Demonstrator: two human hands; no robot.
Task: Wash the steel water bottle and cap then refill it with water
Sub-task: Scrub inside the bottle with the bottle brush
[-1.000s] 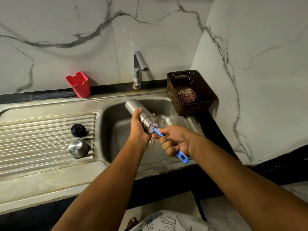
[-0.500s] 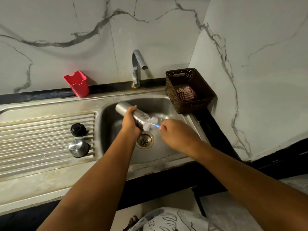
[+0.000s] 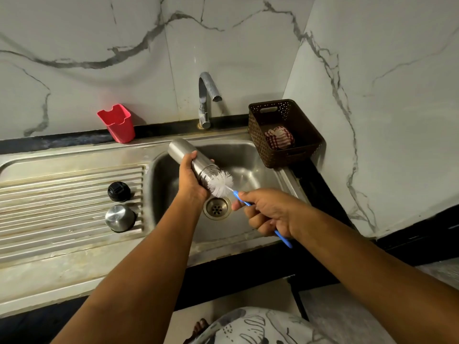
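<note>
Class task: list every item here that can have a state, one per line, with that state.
Steel bottle, uncapped, tilted, gripped by left hand.
Bottle brush, bristles outside the bottle's mouth, handle gripped by right hand.
Black cap, off, on drainboard.
Steel cap, off, on drainboard.
Tap, no water running.
Brown basket, holds checked cloth.

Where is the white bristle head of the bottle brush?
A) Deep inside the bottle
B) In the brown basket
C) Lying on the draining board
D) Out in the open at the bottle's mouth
D: the white bristle head shows in full at the mouth of the steel bottle, above the sink basin, while the right hand grips the blue handle.
</note>
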